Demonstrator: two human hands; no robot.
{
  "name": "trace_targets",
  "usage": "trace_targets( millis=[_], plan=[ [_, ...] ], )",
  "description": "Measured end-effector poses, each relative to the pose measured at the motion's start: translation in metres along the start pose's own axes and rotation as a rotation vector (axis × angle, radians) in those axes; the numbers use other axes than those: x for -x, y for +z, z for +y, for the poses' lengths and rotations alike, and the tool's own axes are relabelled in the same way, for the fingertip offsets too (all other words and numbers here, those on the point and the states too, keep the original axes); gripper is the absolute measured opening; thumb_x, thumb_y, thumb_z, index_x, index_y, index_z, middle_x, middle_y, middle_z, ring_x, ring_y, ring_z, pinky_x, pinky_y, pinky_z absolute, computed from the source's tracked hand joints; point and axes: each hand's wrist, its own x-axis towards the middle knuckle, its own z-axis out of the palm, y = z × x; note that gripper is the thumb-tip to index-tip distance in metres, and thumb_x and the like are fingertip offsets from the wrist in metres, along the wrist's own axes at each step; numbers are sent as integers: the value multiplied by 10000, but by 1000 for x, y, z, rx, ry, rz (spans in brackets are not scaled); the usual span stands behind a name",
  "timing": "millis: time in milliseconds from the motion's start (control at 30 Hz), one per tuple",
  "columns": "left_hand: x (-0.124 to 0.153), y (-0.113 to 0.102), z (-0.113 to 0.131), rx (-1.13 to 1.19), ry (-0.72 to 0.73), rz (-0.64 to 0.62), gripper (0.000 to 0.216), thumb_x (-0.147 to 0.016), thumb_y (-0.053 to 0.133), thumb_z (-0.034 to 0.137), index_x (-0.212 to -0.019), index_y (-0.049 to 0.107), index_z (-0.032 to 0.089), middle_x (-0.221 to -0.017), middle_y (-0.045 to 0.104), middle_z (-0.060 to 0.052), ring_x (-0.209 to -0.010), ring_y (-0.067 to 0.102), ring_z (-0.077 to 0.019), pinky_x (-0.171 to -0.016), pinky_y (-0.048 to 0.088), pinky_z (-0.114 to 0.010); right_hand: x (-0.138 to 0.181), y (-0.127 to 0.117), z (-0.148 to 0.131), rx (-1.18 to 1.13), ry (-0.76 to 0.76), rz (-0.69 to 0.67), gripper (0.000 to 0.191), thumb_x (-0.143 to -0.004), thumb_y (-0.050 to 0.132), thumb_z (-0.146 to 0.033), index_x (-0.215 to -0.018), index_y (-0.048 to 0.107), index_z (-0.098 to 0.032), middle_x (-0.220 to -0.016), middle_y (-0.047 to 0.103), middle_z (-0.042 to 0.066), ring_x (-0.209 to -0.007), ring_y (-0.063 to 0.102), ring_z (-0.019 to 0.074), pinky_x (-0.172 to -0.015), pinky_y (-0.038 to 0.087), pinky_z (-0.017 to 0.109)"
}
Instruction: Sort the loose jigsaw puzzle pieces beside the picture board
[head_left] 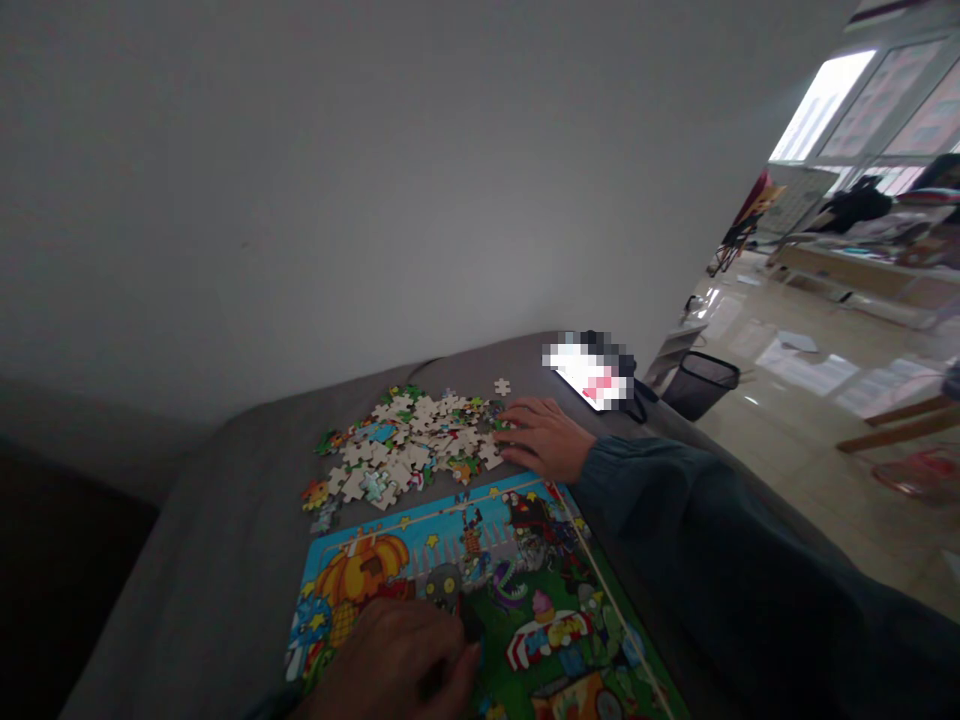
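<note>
Grey cloth (217, 520): covered in part by the heaped puzzle pieces (420, 430), many with pale sides up, just beyond the picture board (442, 530).
Right hand (546, 437): laid at the heap's right edge, fingers slightly spread; whether a piece is gripped beneath cannot be told.
Left hand (397, 650): held over the board's near part, fingers curled; whether anything is held cannot be told.
Stray piece (502, 386): 1 is seen apart, behind the heap's right end.
Heap handling: pieces are best drawn out 1 at a time with light fingertips, and pale ones tipped over by an edge, so neighbours are not dragged.
</note>
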Motion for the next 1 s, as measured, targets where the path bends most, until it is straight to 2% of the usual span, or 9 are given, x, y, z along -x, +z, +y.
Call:
trace_targets(
  millis=[100, 233, 367, 433, 533, 600, 700, 833, 1000],
  plan=[
    [1, 1, 1, -2, -1, -7, 281, -884, 523, 141, -613, 491, 207, -553, 597, 68, -453, 543, -72, -483, 358, -237, 1, -4, 6, 39, 58, 2, 326, -1017, 552, -410, -1252, 716, -253, -1397, 630, 100, -1334, 478, 314, -1058, 382, 499],
    [1, 1, 3, -4, -4, -19, 283, -886, 535, 144, -612, 496, 206, -559, 606, 69, -459, 550, -73, -496, 361, -237, 1, -1, 10, 71, 179, -27, 420, -1025, 528, -405, -1377, 634, -202, -1425, 608, 140, -1297, 536, 329, -1056, 417, 500],
    [0, 0, 2, 4, 10, 7, 265, -895, 519, 145, -638, 510, 211, -577, 613, 64, -483, 572, -85, -507, 361, -245, 3, 1, 6, 181, 279, -22, 520, -1039, 472, -462, -1450, 558, -155, -1524, 517, 153, -1455, 383, 374, -1140, 351, 547],
    [1, 1, 1, 13, 16, 9, 259, -901, 519, 154, -649, 516, 213, -589, 620, 63, -495, 580, -89, -510, 358, -249, 4, 0, -1, 225, 262, -6, 549, -1048, 432, -489, -1486, 516, -169, -1591, 435, 129, -1510, 282, 380, -1167, 306, 572],
    [3, 3, 0, 20, 3, 3, 261, -903, 536, 174, -646, 516, 213, -583, 616, 63, -498, 580, -95, -517, 350, -261, 5, 1, -14, 171, 68, -18, 565, -1054, 405, -510, -1543, 431, -228, -1650, 339, 73, -1532, 250, 333, -1174, 302, 551],
    [4, 4, 0, 29, -8, 0, 258, -896, 542, 172, -643, 514, 212, -578, 614, 64, -502, 582, -96, -522, 340, -268, 5, 5, -21, 93, -61, -44, 542, -1060, 398, -506, -1531, 447, -240, -1624, 393, 54, -1510, 309, 295, -1169, 320, 523],
    [6, 5, 2, 46, -36, 2, 239, -882, 552, 169, -650, 514, 210, -579, 617, 65, -520, 584, -94, -533, 313, -280, 4, 11, -22, 5, -110, -32, 449, -1065, 432, -441, -1436, 563, -226, -1502, 561, 61, -1408, 461, 271, -1132, 362, 494],
    [6, 6, 5, 82, -54, -6, 237, -859, 589, 191, -642, 493, 203, -568, 611, 71, -529, 551, -89, -545, 268, -292, 4, 18, -12, -60, -46, 37, 333, -1034, 511, -345, -1295, 677, -221, -1314, 702, 71, -1231, 579, 285, -1057, 419, 479],
    [6, 6, 6, 124, -89, -42, 276, -827, 655, 228, -618, 479, 196, -552, 603, 81, -533, 521, -84, -551, 259, -295, 5, 22, -5, -189, 99, 56, 219, -954, 630, -325, -1150, 715, -277, -1217, 734, 66, -1205, 594, 338, -1044, 365, 610]
  ],
)
